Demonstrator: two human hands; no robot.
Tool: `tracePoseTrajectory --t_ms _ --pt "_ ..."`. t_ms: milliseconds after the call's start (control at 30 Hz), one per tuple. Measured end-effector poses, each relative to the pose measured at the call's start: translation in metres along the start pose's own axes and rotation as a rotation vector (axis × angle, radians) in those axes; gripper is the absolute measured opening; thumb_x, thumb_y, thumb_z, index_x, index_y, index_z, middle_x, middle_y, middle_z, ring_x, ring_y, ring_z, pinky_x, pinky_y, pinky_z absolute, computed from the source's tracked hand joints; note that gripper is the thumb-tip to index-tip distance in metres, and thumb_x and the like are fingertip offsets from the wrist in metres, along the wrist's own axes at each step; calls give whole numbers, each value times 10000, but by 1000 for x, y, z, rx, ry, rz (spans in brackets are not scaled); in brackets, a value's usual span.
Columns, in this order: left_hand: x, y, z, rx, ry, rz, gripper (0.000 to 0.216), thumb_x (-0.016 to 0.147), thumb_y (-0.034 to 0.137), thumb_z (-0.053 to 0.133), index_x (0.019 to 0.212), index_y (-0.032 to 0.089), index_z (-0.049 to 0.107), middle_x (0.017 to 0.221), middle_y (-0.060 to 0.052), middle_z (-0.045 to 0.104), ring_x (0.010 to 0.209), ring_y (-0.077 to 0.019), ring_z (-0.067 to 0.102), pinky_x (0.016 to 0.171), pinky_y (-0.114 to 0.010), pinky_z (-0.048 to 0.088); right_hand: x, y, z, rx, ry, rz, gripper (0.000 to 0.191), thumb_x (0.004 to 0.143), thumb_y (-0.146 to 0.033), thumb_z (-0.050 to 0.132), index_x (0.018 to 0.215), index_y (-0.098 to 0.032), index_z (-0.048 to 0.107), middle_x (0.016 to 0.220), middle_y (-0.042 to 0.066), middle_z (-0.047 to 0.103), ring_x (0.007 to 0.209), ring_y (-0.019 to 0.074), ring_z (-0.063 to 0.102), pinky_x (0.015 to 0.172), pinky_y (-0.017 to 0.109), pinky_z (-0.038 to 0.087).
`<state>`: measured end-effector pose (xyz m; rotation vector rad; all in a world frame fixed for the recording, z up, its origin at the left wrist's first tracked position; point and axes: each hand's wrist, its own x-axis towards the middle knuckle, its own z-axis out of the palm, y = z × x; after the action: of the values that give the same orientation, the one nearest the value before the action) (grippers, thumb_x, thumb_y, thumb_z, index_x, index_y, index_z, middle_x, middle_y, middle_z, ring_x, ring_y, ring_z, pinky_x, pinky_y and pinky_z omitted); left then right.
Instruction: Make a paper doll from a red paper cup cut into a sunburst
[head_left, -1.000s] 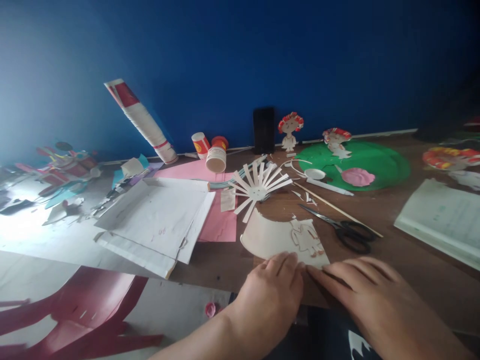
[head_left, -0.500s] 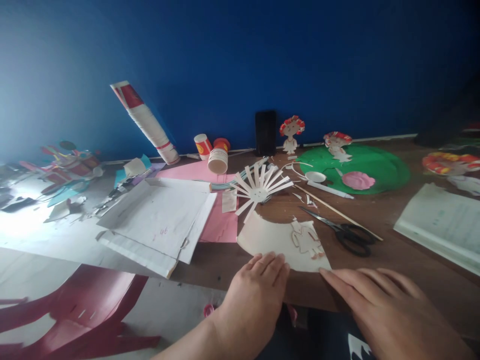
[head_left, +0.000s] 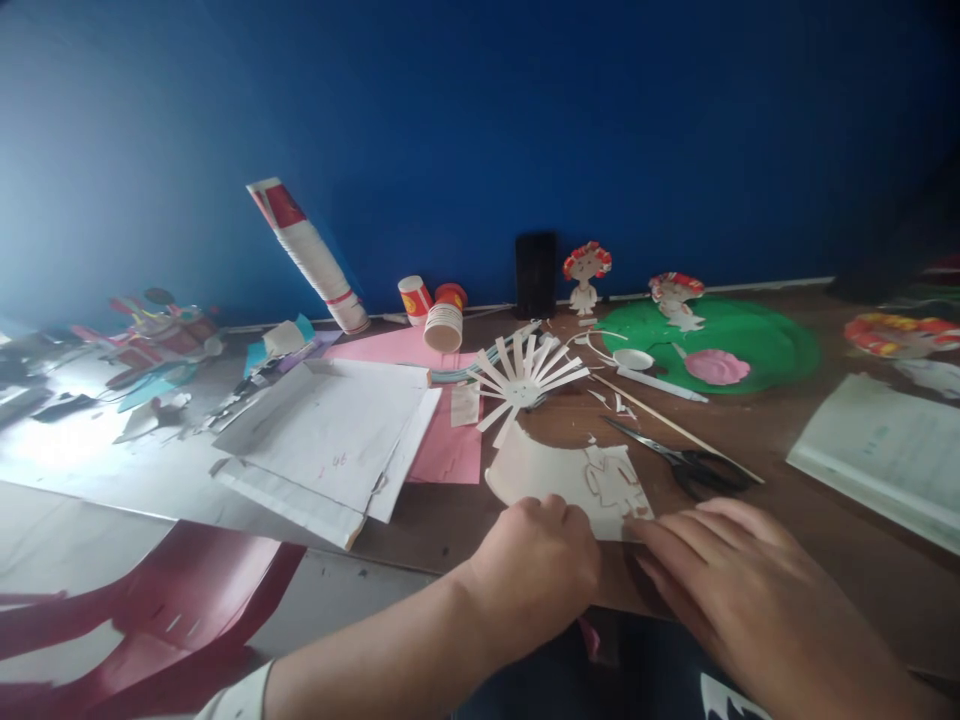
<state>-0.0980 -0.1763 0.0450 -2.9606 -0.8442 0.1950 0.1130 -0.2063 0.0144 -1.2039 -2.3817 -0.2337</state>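
A curved piece of white paper (head_left: 536, 472) lies near the table's front edge, with a small paper figure outline (head_left: 611, 478) on its right part. My left hand (head_left: 536, 570) is at the paper's lower edge, fingers curled under; whatever they grip, if anything, is hidden. Fingers stretched out and lying low, my right hand (head_left: 739, 570) rests at the paper's lower right corner. Just behind the paper is a white face cut-out with fanned strips (head_left: 529, 385). Black-handled scissors (head_left: 690, 468) lie behind my right hand, beside a thin wooden stick (head_left: 675, 425).
On the left lie a flat white box lid (head_left: 322, 430) and pink paper (head_left: 446, 465). Paper cups (head_left: 444, 325) and a leaning cup stack (head_left: 319, 265) stand by the blue wall. A green disc (head_left: 780, 345) and an open notebook (head_left: 877, 450) are right. A red chair (head_left: 187, 600) stands front left.
My left hand has gone from flat fingers on the paper's edge to curled fingers, shifting slightly right. My right hand has moved up a little onto the paper's corner. The view has shifted slightly.
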Motion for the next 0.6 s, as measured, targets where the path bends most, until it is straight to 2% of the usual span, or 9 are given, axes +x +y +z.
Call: tracePoseTrajectory --t_ms 67,133,267,400,500,600 --pt "2 0 0 25 7 24 135 926 108 483 877 122 608 840 -86 602 785 -216 569 592 -319 452 5 0 1 -8 1 -10 196 958 -203 426 916 -238 614 723 -17 648 683 197 576 816 406 333" --pt "2 -3 1 14 58 -11 121 933 117 480 895 132 594 857 -75 596 804 -215 558 619 -329 454 10 0 5 -9 -11 -3 184 962 -235 450 927 -239 630 728 -14 644 679 195 566 797 404 321" --pt "2 -8 7 -76 178 -149 51 925 204 541 881 180 551 892 -40 583 836 -216 534 709 -363 467 18 -2 16 39 -59 54 222 944 -227 502 751 -233 613 732 6 625 717 199 538 745 384 296" --pt "4 -8 12 -139 213 -222 89 916 282 560 899 198 535 918 -28 579 859 -219 524 746 -375 460 19 -2 24 102 -49 78 253 941 -152 473 734 -220 600 717 11 602 703 194 518 754 379 302" --pt "5 -6 15 -135 264 -216 109 961 293 509 899 204 525 912 -24 582 846 -212 523 733 -369 451 18 -1 26 119 -36 90 257 954 -164 461 752 -219 609 708 7 598 691 192 518 754 380 301" --pt "5 -7 18 -84 309 -161 106 975 217 478 878 201 518 884 -26 573 817 -204 516 702 -353 441 16 -1 25 146 -46 98 236 964 -186 467 792 -215 625 729 5 618 713 184 546 753 372 299"
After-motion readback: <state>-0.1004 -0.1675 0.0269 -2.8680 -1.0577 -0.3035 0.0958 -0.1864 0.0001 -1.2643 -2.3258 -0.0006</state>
